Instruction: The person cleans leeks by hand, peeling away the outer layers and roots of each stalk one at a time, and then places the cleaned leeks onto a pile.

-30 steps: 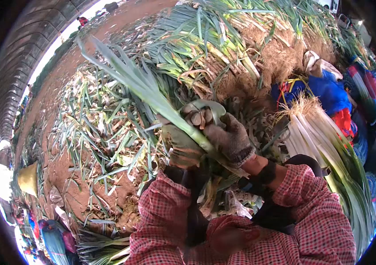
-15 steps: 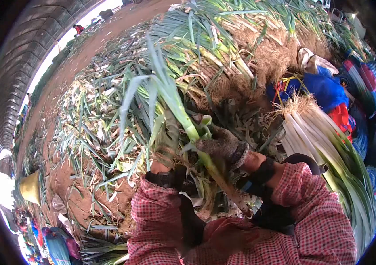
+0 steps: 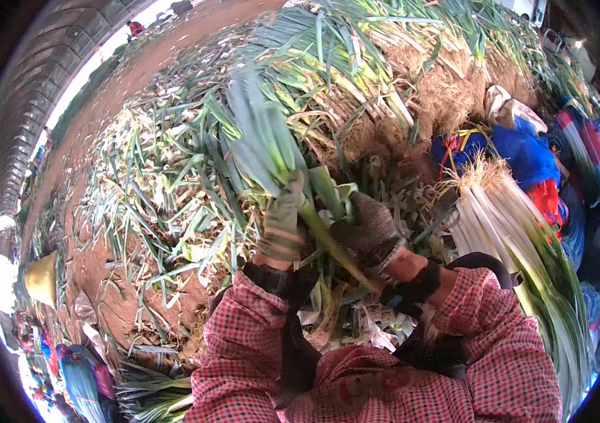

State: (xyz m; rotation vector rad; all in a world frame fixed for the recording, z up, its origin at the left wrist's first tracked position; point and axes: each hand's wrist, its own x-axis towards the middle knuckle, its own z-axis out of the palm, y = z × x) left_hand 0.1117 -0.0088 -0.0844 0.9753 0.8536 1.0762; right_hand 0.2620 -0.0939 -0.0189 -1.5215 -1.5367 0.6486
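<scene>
My left hand (image 3: 284, 222), in a greenish glove, is closed round a leek (image 3: 264, 144) whose broad leaves fan up and away, blurred by motion. Close beside it on the right, my right hand (image 3: 367, 229), in a dark grey glove, is closed on green leaf pieces (image 3: 336, 197) next to the leek's stalk. The lower stalk slants down to the right between my wrists. To the right lies a bundle of cleaned leeks (image 3: 508, 233) with white stems and pale roots at its upper end.
Unpeeled leeks with brown roots (image 3: 448, 84) are piled ahead. Leaf scraps (image 3: 166, 197) cover the ground at left. Blue bags (image 3: 525, 155) lie at right, a yellow container (image 3: 41, 280) at far left. A distant person in red (image 3: 135, 28) is at upper left.
Both hands have drawn slightly apart. My left hand has turned more upright, and the leek's leaves have swung and bunched together. The green piece at my right hand now stands out farther from the stalk.
</scene>
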